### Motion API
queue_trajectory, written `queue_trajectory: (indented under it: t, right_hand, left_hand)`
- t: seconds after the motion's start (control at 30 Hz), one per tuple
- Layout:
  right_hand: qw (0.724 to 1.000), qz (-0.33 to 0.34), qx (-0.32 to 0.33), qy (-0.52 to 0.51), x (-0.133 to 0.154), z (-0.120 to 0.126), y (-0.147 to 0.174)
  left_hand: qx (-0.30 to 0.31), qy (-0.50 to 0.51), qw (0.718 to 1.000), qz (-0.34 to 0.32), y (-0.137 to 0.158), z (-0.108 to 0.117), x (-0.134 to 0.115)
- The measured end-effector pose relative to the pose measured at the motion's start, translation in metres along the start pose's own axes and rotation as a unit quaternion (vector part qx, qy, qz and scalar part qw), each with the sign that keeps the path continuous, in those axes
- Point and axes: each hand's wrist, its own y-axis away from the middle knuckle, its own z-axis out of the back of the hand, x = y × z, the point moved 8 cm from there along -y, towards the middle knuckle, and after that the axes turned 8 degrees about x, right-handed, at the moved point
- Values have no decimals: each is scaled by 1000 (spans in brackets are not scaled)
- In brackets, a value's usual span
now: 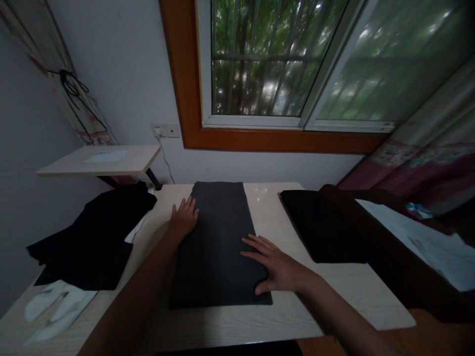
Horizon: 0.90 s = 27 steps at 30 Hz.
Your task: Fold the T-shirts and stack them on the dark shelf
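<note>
1. One grey cloth [222,247], laid flat mid-table, its long sides running near to far.
2. Two hands on it. Left hand [184,217] at the left edge, toward the far end — palm down, fingers spread, gripping nothing.
3. Right hand [270,264] at the right edge, nearer — fingers splayed wide, nothing pinched, thumb by the near right corner.
4. One table [274,212] beneath.
5. Left: one black heap [92,232], layers too dark to count; white cloth [70,314] shows at its near side.
6. Right: one black cloth [319,222], flat.
7. Far left: one shelf [70,163], one paper [106,156] on top.
</note>
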Motion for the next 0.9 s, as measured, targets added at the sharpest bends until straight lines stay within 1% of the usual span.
queue_trajectory:
  t: [0.13,0.23,0.37,0.43,0.5,0.6,0.7,0.8,0.9]
  right_hand:
    - [1000,5,-19,-11,2,7,-1]
    - [998,-9,-61,-19,-2,19,-6]
    - [984,-75,-162,19,-19,37,-20]
    - [970,-123,-204,51,-31,43,-30]
    - [953,-186,-226,80,-45,47,-43]
    - [927,-277,-224,120,-61,50,-63]
    - [907,-336,-204,150,-70,53,-80]
    - [898,-370,-179,160,-76,55,-91]
    - [900,-379,-149,157,-79,52,-95]
  left_hand:
    - [-38,-1,999,1,9,0,2]
    - [-67,0,998,-3,14,3,2]
    - [-95,9,995,2,19,11,4]
    - [-105,8,994,12,22,18,5]
    - [-109,1,994,30,25,23,5]
    - [-104,-4,993,56,29,29,5]
    - [-85,2,994,63,30,30,5]
    - [-53,8,996,74,28,27,7]
    - [-22,14,996,85,27,24,8]
